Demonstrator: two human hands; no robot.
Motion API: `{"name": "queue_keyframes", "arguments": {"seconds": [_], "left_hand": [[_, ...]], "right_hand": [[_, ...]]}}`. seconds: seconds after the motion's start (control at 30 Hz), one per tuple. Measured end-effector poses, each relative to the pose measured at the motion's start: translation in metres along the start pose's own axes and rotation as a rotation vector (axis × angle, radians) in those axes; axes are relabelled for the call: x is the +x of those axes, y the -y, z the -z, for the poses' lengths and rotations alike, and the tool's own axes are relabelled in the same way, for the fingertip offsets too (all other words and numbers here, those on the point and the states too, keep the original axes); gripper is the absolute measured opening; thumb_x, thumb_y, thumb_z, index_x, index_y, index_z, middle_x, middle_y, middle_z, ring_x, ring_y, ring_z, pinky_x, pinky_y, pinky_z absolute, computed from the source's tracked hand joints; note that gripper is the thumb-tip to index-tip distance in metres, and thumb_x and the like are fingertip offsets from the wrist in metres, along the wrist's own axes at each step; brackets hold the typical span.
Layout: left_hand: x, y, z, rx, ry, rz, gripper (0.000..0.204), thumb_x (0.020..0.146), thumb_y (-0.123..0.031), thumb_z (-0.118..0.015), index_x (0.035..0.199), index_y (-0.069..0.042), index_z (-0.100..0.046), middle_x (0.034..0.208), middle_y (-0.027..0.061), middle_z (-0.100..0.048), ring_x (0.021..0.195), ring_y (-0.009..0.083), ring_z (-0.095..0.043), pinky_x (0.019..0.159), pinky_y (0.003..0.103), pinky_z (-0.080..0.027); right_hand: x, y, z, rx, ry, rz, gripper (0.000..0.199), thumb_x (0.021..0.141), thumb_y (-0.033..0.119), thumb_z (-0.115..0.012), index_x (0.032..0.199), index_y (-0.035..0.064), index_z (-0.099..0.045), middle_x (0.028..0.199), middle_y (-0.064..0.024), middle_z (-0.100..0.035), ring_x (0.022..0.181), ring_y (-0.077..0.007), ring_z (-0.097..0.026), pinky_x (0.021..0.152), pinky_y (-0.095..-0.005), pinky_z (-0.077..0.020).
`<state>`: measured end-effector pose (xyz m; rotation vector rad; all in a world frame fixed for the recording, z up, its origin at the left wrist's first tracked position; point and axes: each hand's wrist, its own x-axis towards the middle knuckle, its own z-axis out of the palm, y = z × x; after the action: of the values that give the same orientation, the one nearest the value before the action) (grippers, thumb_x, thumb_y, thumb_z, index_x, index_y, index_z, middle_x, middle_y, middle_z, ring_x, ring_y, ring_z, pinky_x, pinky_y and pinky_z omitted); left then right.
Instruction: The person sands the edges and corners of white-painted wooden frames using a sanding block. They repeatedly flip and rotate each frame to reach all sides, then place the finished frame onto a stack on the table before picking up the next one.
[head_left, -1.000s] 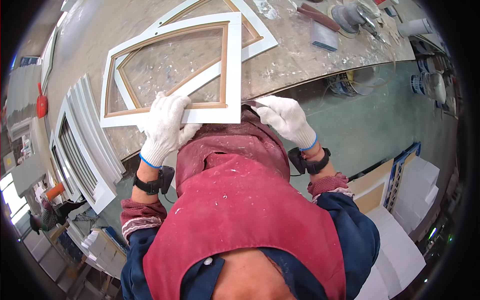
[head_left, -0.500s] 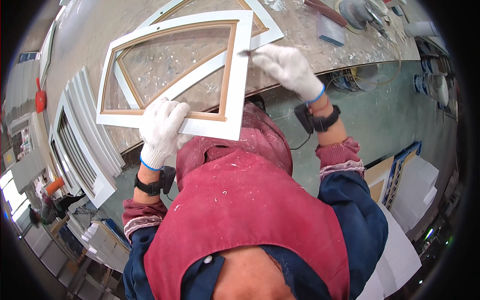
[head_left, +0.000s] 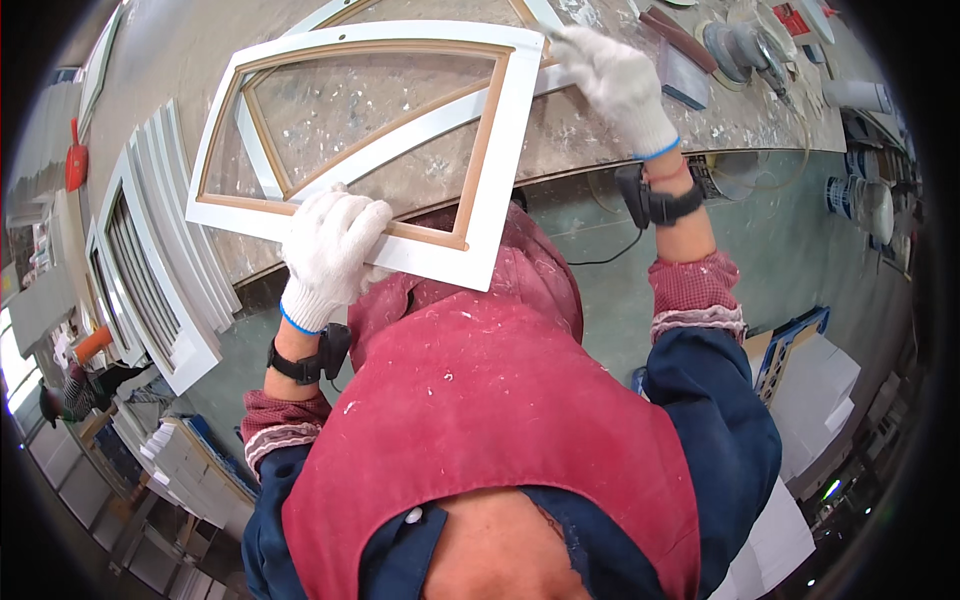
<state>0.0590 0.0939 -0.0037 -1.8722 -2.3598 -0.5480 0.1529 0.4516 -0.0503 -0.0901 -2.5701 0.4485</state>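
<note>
A white window-like frame with an arched top edge and tan inner beading is tilted over the near edge of the worktable. My left hand, in a white knit glove, is closed around its lower edge. By the frame's upper right corner is my gloved right hand, its fingers pinched together around something small and thin, too smeared by motion to name. Through the opening a second white frame of similar make shows, lying flat on the table.
On the table's right lie a corded sander, a grey-blue block and a dark red strip. Several white frames lean at the left, near a red brush-like tool. Buckets stand at the right; a person is far left.
My right hand has moved up and right, from the frame's right side to its upper corner. The frame has shifted slightly right and down, with my left hand still on it.
</note>
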Motion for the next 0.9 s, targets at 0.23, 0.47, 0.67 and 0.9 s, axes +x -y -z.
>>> {"name": "queue_keyframes", "arguments": {"seconds": [0.23,0.47,0.67,0.9], "left_hand": [[0.002,-0.005,-0.002,0.035,0.029,0.027,0.057,0.046,-0.025,-0.077,0.099,-0.011,-0.061,0.088,0.0050,-0.062,0.086,0.0280,-0.062,0.083,0.041,-0.050],[0.003,-0.007,-0.017,0.040,0.094,0.044,0.048,0.051,-0.021,-0.077,0.095,-0.012,-0.059,0.086,0.0044,-0.061,0.086,0.0269,-0.062,0.081,0.040,-0.049],[-0.002,-0.003,-0.030,0.033,0.134,0.032,0.043,0.057,-0.021,-0.075,0.096,-0.010,-0.060,0.087,0.0058,-0.062,0.085,0.0285,-0.061,0.077,0.041,-0.049],[-0.008,-0.007,-0.025,0.074,0.207,0.084,0.045,0.058,-0.019,-0.075,0.100,-0.012,-0.061,0.091,0.0055,-0.062,0.091,0.0278,-0.061,0.079,0.041,-0.048]], "right_hand": [[-0.041,0.065,0.033,0.034,0.155,0.150,0.013,0.088,0.021,-0.064,0.097,0.0118,-0.066,0.068,-0.0075,-0.060,0.056,-0.0259,-0.061,0.051,-0.0370,-0.0493],[-0.063,0.104,0.055,0.215,0.452,0.284,0.012,0.089,0.025,-0.060,0.095,0.0184,-0.067,0.069,-0.0056,-0.061,0.059,-0.0232,-0.061,0.051,-0.0372,-0.0477],[-0.029,0.015,0.000,-0.193,0.249,0.050,0.028,0.095,0.029,-0.059,0.115,0.0112,-0.065,0.086,-0.0129,-0.068,0.067,-0.0287,-0.066,0.058,-0.0364,-0.0531],[-0.050,0.063,0.006,-0.010,0.456,0.192,0.025,0.090,0.024,-0.058,0.113,0.0245,-0.066,0.076,-0.0092,-0.065,0.068,-0.0281,-0.067,0.057,-0.0390,-0.0532]]}}
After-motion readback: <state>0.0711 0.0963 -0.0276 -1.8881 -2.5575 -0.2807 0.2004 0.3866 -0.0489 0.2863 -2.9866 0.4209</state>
